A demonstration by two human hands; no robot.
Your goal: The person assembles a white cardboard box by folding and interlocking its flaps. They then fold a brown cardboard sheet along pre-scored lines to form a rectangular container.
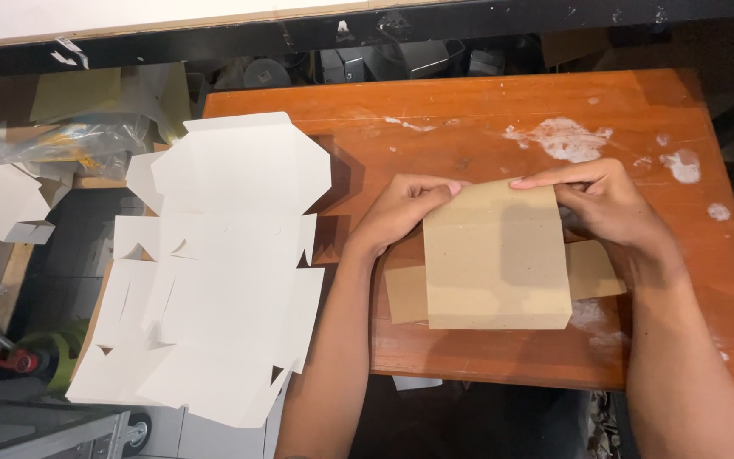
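**One brown blank half-folded, the white ones not begun**

I have the brown cardboard blank (497,259) on the middle of the wooden table (469,127), near its front edge, with its centre panel raised toward me and both my hands on its top edge. My left hand (401,208) is closed on the upper left corner, thumb in front and fingers curled behind. My right hand (601,200) pinches the upper right corner the same way. Two side flaps poke out flat from behind the panel, one to the left and one to the right, resting on the table.

As I judge it, the fold has only started: one panel is up, the flaps are not turned in, and nothing yet has the form of a box.

Counting outward: one brown blank, in my grip. On the left, overhanging the table edge, lies a spread of flat white die-cut blanks (214,272) (at least two overlapping, though I cannot separate more), all unfolded. Farther left, well apart, sits one small white box (10,208) that looks partly formed, beside a crumpled clear plastic bag (70,140).
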